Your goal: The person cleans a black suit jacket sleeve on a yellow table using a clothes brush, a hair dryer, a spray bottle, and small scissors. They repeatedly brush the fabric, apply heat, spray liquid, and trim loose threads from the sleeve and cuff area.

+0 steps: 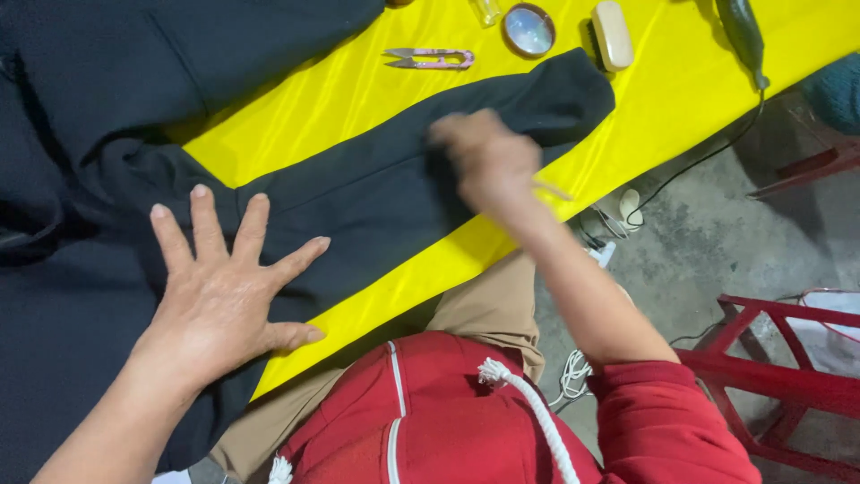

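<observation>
Two hands work over one black garment spread on a yellow cloth in the head view, the only view supplied.

Left hand: located at 8 o'clock in the frame. Palm down, flat on the garment. All five fingers are spread wide and extended, pointing toward 12 and 1 o'clock. The black fabric lies directly under the palm and fingers and continues past the fingertips toward 12 o'clock. The thumb tip sits at the garment's lower edge, just beside the yellow cloth.

Right hand: located just above frame centre, toward 1 o'clock. It is motion-blurred. The fingers appear curled together over the fabric, but whether they pinch the cloth cannot be told. The hand lies over the sleeve part of the garment; the sleeve runs on from it toward 2 o'clock and ends at a cuff.

Garment position: the body occupies the frame from 9 to 11 o'clock; the sleeve crosses the yellow cloth diagonally from 9 o'clock to 1 o'clock.

Other items on the yellow cloth, all at 12 to 1 o'clock and apart from both hands:
- Pink-handled thread snips, just beyond the sleeve's upper edge.
- Round mirror-like disc.
- Beige oblong block, just beside the cuff.

A dark corded tool lies at 1 o'clock. A red metal frame stands on the floor at 4 o'clock.
</observation>
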